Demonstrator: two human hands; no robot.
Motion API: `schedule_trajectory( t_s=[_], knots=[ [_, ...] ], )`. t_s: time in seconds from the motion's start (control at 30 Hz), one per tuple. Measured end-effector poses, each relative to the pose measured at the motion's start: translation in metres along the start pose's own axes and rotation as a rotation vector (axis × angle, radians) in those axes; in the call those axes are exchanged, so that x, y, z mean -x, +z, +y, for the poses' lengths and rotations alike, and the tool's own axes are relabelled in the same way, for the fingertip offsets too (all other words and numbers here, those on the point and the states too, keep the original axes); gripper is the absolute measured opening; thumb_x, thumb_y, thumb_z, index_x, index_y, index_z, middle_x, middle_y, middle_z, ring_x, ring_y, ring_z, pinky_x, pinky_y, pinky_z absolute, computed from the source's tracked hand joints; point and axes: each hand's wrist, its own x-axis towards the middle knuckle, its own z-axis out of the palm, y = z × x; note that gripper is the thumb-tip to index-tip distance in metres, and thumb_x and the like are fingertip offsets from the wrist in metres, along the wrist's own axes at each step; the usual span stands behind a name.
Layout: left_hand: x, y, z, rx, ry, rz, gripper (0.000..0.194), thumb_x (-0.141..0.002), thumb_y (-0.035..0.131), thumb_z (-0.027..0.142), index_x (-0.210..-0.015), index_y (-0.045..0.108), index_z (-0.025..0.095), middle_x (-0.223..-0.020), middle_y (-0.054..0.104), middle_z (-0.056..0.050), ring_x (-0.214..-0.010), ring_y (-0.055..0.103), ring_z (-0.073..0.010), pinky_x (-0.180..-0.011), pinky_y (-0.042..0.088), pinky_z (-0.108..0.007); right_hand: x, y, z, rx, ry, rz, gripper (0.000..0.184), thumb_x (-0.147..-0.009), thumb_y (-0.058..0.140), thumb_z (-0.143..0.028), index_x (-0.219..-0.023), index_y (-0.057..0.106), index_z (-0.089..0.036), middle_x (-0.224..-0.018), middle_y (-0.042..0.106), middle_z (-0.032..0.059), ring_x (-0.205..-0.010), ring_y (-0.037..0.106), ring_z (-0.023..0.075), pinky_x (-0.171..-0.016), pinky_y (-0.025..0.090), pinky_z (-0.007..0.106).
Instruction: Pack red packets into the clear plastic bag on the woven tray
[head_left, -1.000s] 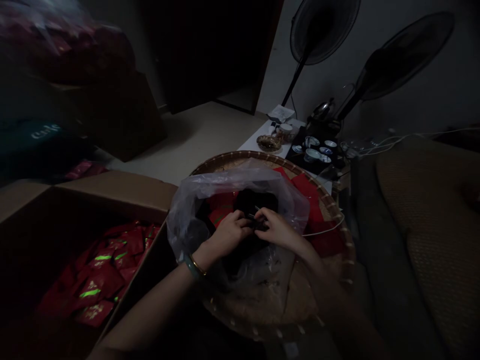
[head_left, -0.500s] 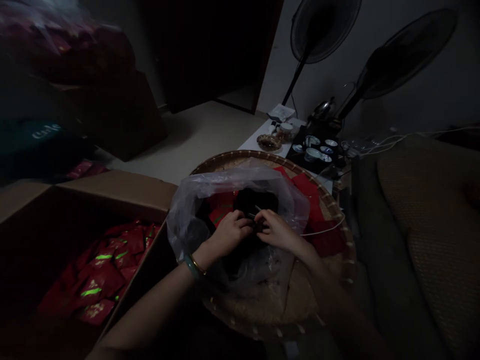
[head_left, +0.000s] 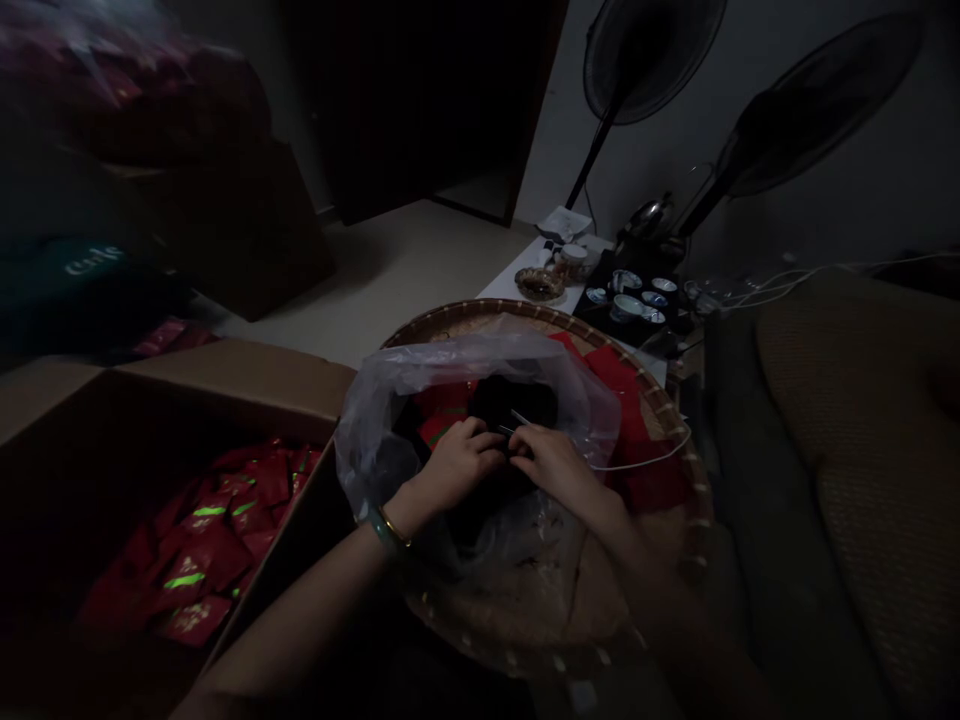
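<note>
On round woven tray (head_left: pixel 525 625): clear plastic bag (head_left: pixel 369 390), cloudy, wrinkled, mouth open. Inside, black clump (head_left: pixel 514 393), matte, detail lost in dark. Hands close together over it, fingers curled; right hand (head_left: pixel 553 462) pinching slim tool (head_left: pixel 519 417), two straight pale ends; left hand (head_left: pixel 459 465), cannot tell what's gripped.

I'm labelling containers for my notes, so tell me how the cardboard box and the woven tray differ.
Shape: the cardboard box has straight sides and deep walls; the woven tray is round with a low rim.
Contents: the cardboard box holds piled red packets; the woven tray bears a translucent plastic bag and flat red pieces.
Both are open-topped and have red things in them.
</note>
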Motion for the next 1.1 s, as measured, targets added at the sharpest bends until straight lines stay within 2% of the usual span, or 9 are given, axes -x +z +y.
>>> schedule_trajectory(
  t_s=[0.2,0.4,0.53,0.7,0.8,0.87,0.93,1.0,1.1],
  knots=[
    [0.002,0.001,-0.001,0.019,-0.007,0.032,0.019,-0.087,0.048,0.024,-0.09,0.065,0.019,-0.106,0.062,-0.007,-0.095,0.044,-0.0203,-0.077,0.041,-0.034,0.008,0.003,-0.004,0.119,-0.145,-0.076,0.029,-0.073,0.046,0.0,-0.074,0.065,-0.022,-0.073,0.065,0.0058,-0.085,0.053,0.0216,-0.07,0.043,0.03],
    [0.004,0.001,-0.005,0.043,-0.042,0.043,0.019,-0.086,0.048,0.025,-0.091,0.065,0.019,-0.106,0.062,-0.007,-0.093,0.045,-0.0199,-0.078,0.042,-0.034,0.013,-0.006,0.009,-0.079,-0.169,-0.009,0.031,-0.078,0.049,-0.01,-0.102,0.062,-0.024,-0.095,0.065,0.0039,-0.092,0.053,0.02,-0.081,0.043,0.035],
    [0.004,0.0,-0.004,0.072,-0.048,0.026,0.02,-0.087,0.047,0.026,-0.09,0.065,0.019,-0.104,0.063,-0.008,-0.093,0.047,-0.0194,-0.078,0.042,-0.034,0.016,0.009,0.006,0.027,-0.174,-0.036,0.018,-0.074,0.061,-0.017,-0.091,0.063,-0.022,-0.089,0.063,0.0059,-0.093,0.051,0.0231,-0.078,0.044,0.035],
    [0.006,-0.002,-0.002,0.241,-0.116,-0.009,0.019,-0.085,0.049,0.024,-0.099,0.061,0.02,-0.108,0.062,-0.007,-0.094,0.05,-0.0185,-0.082,0.043,-0.034,0.011,0.029,0.006,0.122,-0.144,-0.056,0.016,-0.082,0.05,-0.012,-0.076,0.062,-0.019,-0.076,0.062,0.0062,-0.083,0.054,0.0203,-0.073,0.044,0.031],
    [0.009,0.004,-0.006,0.438,-0.3,0.003,0.06,-0.075,0.063,0.024,-0.129,0.038,0.019,-0.116,0.058,-0.011,-0.102,0.051,-0.0208,-0.086,0.043,-0.036,0.009,0.023,0.012,0.032,-0.145,-0.033,0.019,-0.085,0.045,-0.013,-0.077,0.061,-0.019,-0.075,0.062,0.0049,-0.077,0.055,0.0174,-0.07,0.043,0.028],
    [0.01,0.011,-0.01,0.588,-0.416,-0.035,0.083,-0.066,0.071,0.024,-0.136,0.027,0.018,-0.117,0.058,-0.013,-0.104,0.053,-0.0226,-0.087,0.042,-0.037,0.009,0.015,0.016,-0.048,-0.134,0.013,0.018,-0.086,0.045,-0.015,-0.08,0.061,-0.019,-0.076,0.061,0.0044,-0.075,0.056,0.0165,-0.068,0.042,0.027],
    [0.011,0.019,-0.013,0.745,-0.504,-0.136,0.076,-0.061,0.073,0.023,-0.13,0.039,0.017,-0.108,0.063,-0.01,-0.095,0.058,-0.0216,-0.081,0.045,-0.033,0.01,0.008,0.019,-0.117,-0.116,0.056,0.019,-0.087,0.043,-0.018,-0.08,0.061,-0.019,-0.074,0.061,0.0037,-0.071,0.056,0.0161,-0.066,0.042,0.027],
    [0.011,0.024,-0.015,0.886,-0.584,-0.253,0.055,-0.06,0.072,0.023,-0.112,0.056,0.014,-0.09,0.068,-0.004,-0.079,0.061,-0.0182,-0.069,0.047,-0.026,0.011,0.004,0.022,-0.208,-0.087,0.082,0.019,-0.087,0.043,-0.021,-0.081,0.062,-0.019,-0.075,0.062,0.003,-0.07,0.056,0.0158,-0.066,0.043,0.027],
    [0.011,0.023,-0.014,1.0,-0.645,-0.342,0.035,-0.061,0.071,0.026,-0.092,0.065,0.011,-0.069,0.066,0.0,-0.061,0.058,-0.0135,-0.056,0.042,-0.02,0.01,0.005,0.024,-0.353,0.0,0.076,0.018,-0.082,0.051,-0.031,-0.086,0.064,-0.019,-0.078,0.065,0.0017,-0.069,0.058,0.0161,-0.064,0.046,0.027]
  ],
)
